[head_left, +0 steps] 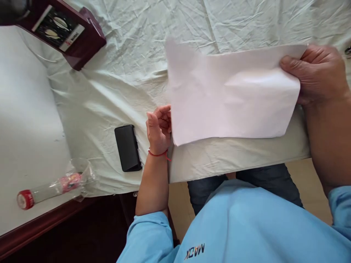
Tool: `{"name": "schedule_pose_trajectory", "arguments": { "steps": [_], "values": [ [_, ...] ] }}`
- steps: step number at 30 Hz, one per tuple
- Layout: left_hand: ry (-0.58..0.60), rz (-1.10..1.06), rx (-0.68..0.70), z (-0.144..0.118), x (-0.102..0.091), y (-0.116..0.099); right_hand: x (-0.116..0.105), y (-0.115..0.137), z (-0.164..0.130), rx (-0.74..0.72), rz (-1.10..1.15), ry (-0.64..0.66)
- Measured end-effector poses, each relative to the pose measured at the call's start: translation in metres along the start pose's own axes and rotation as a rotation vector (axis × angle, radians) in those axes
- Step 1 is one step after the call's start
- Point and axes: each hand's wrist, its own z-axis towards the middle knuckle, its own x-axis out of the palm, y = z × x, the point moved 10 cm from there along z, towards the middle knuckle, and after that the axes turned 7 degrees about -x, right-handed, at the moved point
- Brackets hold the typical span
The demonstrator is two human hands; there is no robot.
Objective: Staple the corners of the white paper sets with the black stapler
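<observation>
White sheets of paper (pixel 236 95) are held up over the cloth-covered surface, their left part smeared by motion. My right hand (pixel 318 75) pinches them at the right end, thumb on top and the other fingers behind. Beside the paper's left edge is my left hand (pixel 159 128), thumb raised and fingers loosely curled and apart. Some of its fingertips are hidden by the paper edge, and nothing shows in its grip. A red thread is tied round the left wrist.
A black phone (pixel 128 148) lies left of my left hand. Farther left are a clear plastic-wrapped tube with a red cap (pixel 25 199) and a white surface (pixel 30 120). A dark red box-like stand (pixel 82 38) is at the upper left. Wrinkled pale cloth (pixel 123 84) covers the table.
</observation>
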Motion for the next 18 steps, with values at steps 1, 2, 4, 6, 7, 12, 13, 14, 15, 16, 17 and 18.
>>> {"name": "schedule_pose_trajectory", "arguments": {
  "steps": [1, 2, 4, 6, 7, 12, 13, 14, 15, 16, 17, 18],
  "values": [
    [0.012, -0.002, 0.025, 0.000, 0.000, -0.001, 0.000, -0.001, 0.000, -0.011, -0.020, -0.002],
    [0.027, 0.006, 0.052, 0.000, 0.000, -0.004, -0.001, -0.001, 0.000, -0.015, -0.033, 0.000],
    [0.051, 0.055, 0.079, -0.001, 0.001, -0.009, -0.001, -0.001, -0.001, -0.014, -0.049, 0.008],
    [0.069, 0.125, 0.052, -0.001, 0.003, -0.010, -0.001, 0.001, -0.002, -0.019, -0.050, 0.017],
    [0.070, 0.158, 0.031, -0.001, 0.003, -0.009, -0.001, 0.003, -0.002, -0.025, -0.042, 0.026],
    [-0.044, 0.225, 0.058, 0.000, -0.008, -0.017, 0.009, 0.010, -0.002, -0.051, 0.066, 0.089],
    [-0.082, 0.221, 0.080, -0.001, -0.012, -0.019, 0.013, 0.009, -0.003, -0.044, 0.087, 0.122],
    [-0.120, 0.216, 0.100, -0.001, -0.016, -0.021, 0.018, 0.009, -0.005, -0.037, 0.099, 0.160],
    [-0.154, 0.215, 0.114, -0.001, -0.020, -0.022, 0.023, 0.009, -0.007, -0.037, 0.098, 0.196],
    [-0.183, 0.218, 0.123, -0.001, -0.023, -0.023, 0.027, 0.009, -0.008, -0.044, 0.085, 0.224],
    [-0.204, 0.225, 0.129, -0.001, -0.026, -0.023, 0.031, 0.010, -0.009, -0.059, 0.065, 0.240],
    [-0.217, 0.236, 0.130, -0.001, -0.027, -0.023, 0.032, 0.010, -0.010, -0.080, 0.041, 0.239]
  ]
}}
